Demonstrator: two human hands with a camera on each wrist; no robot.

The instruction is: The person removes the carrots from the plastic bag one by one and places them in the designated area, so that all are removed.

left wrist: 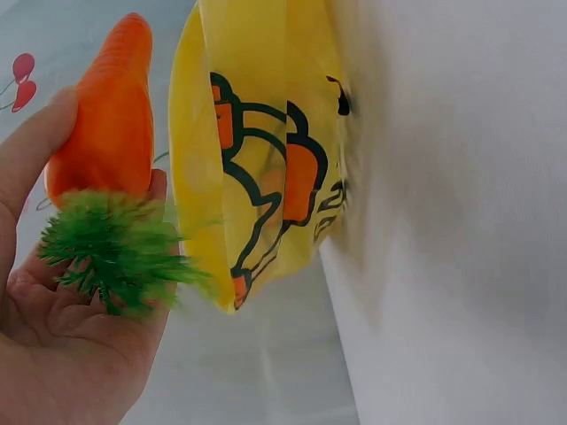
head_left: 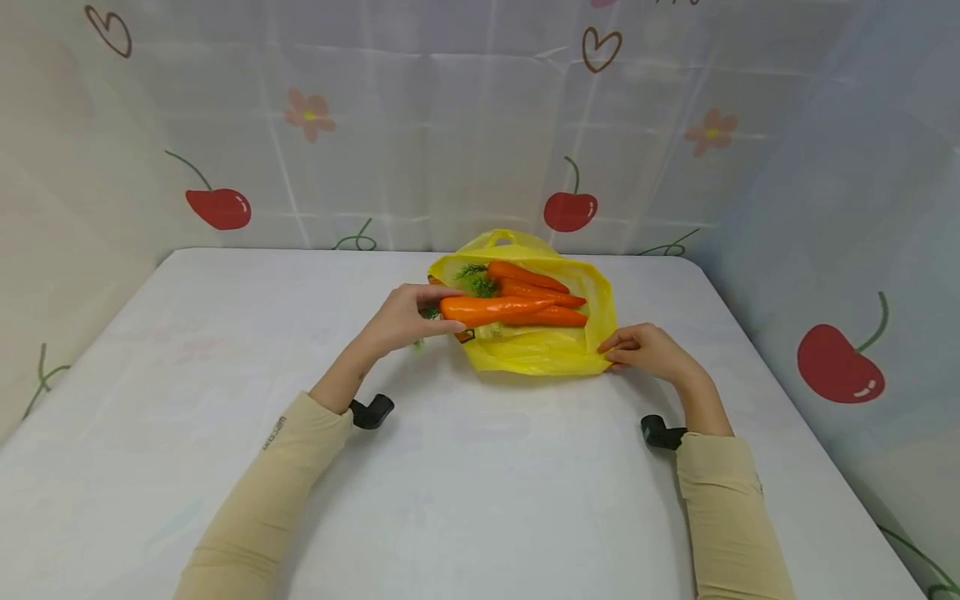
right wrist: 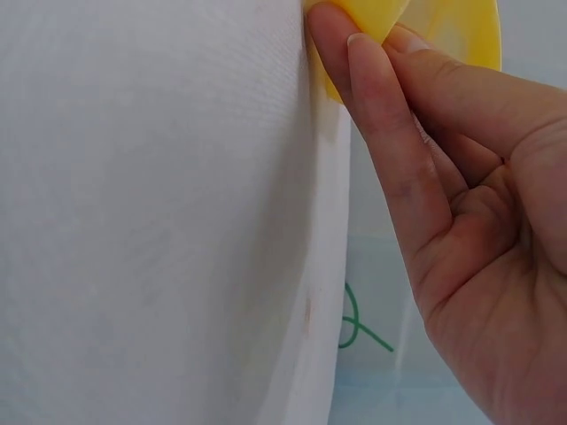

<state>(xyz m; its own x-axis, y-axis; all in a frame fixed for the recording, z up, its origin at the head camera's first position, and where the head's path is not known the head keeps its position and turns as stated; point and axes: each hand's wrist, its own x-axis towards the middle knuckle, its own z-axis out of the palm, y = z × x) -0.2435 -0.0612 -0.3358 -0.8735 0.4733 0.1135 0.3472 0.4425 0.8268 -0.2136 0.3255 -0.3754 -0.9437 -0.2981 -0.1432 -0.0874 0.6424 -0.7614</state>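
My left hand (head_left: 408, 319) grips an orange carrot (head_left: 487, 309) near its thick end, with the thumb on one side and the fingers on the other. Its frilly green top (left wrist: 115, 252) hangs over the palm in the left wrist view. The carrot overlaps the mouth of a yellow plastic bag (head_left: 540, 360) lying on the table. Several more carrots (head_left: 536, 292) with green tops lie inside the bag. My right hand (head_left: 651, 350) pinches the bag's near right edge between thumb and fingers. A dark-outlined print (left wrist: 266, 168) shows on the bag's side.
The bag sits toward the far edge of a white table (head_left: 480, 483). Behind it hangs a pale curtain (head_left: 450, 142) printed with cherries, flowers and hearts. Black wrist devices (head_left: 371, 412) protrude from both sleeves.
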